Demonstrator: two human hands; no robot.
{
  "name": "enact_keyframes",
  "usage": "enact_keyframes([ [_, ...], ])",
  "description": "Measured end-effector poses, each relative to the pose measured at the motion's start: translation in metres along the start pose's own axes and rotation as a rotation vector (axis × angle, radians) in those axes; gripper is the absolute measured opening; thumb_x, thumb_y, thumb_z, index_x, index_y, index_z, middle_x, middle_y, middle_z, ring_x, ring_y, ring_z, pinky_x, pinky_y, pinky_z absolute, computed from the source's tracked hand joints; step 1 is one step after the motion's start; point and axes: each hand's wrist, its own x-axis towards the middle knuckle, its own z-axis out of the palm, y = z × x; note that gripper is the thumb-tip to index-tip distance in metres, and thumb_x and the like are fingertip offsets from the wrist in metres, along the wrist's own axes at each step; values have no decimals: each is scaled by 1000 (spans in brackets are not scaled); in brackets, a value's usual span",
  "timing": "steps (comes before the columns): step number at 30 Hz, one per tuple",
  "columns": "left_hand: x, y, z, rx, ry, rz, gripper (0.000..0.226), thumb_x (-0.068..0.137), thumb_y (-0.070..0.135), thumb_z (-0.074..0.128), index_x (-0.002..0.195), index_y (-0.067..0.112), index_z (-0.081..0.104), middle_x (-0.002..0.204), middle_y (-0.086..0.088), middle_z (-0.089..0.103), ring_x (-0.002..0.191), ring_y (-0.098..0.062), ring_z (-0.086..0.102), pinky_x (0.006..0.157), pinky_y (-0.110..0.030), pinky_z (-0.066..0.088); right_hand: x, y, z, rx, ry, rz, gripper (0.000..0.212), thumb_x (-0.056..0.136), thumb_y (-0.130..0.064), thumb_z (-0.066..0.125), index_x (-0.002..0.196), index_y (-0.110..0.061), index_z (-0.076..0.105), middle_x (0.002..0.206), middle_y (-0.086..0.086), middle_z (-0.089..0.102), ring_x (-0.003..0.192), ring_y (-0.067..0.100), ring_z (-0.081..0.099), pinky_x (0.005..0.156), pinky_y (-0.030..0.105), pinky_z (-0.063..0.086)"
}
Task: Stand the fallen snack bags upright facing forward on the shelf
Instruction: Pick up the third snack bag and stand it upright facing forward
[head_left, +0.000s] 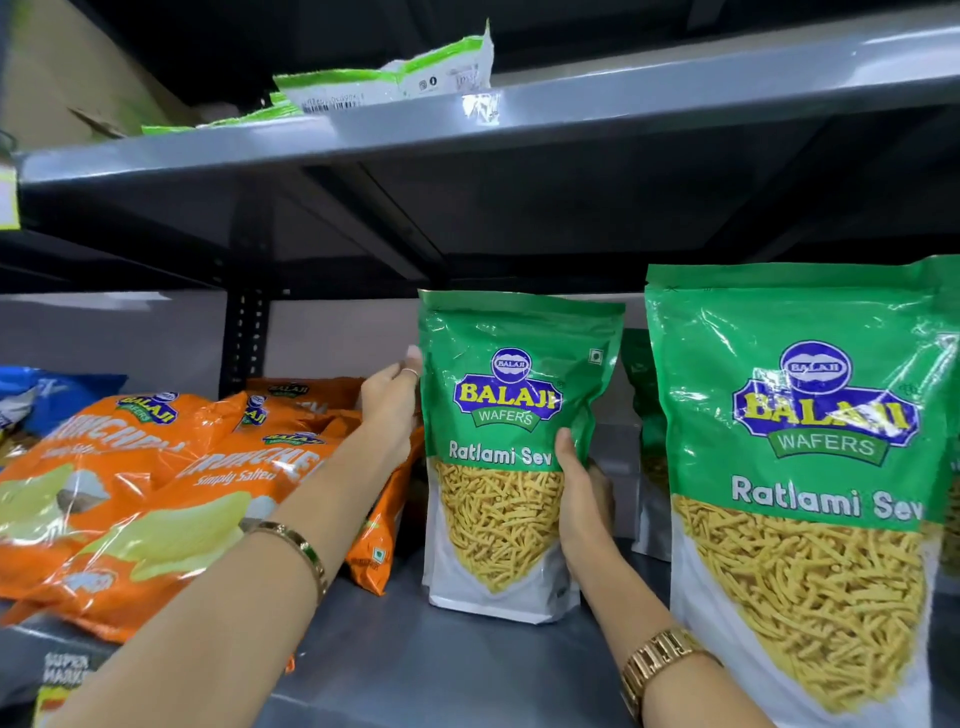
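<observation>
The gray shelf (415, 670) holds a big green snack bag (810, 467) standing up at its front right edge. Orange chip bags (156, 483) lie flat on the left side. In the middle a smaller green bag (511, 452) stands up, front showing. The left hand (392, 400) holds its left side and the right hand (582, 499) holds its right side.
</observation>
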Motion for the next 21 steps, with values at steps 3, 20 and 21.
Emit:
enact_keyframes([
  [3, -1, -11, -5, -65, -113, -57, 41, 78, 45, 63, 100, 11, 61, 108, -7, 69, 100, -23, 64, 89, -41, 52, 1, -2, 0, 19, 16, 2, 59, 81, -63, 45, 100, -11, 64, 86, 5, 64, 78, 21, 58, 60, 26, 39],
  [20, -41, -65, -13, -103, -373, -121, 48, 51, 39, 73, 94, 22, 64, 92, 0, 74, 82, -16, 71, 68, -28, 50, 11, -38, 0, 379, -42, -147, 8, 78, -28, 69, 73, -21, 69, 68, -7, 74, 72, 16, 69, 70, 28, 57],
  [21, -41, -65, -14, -106, -380, -113, 47, 51, 39, 74, 93, 22, 65, 87, 2, 76, 77, -13, 73, 65, -26, 50, 12, -42, -2, 402, -35, -140, 8, 78, -25, 70, 71, -20, 69, 62, -9, 73, 64, 11, 68, 64, 25, 57],
])
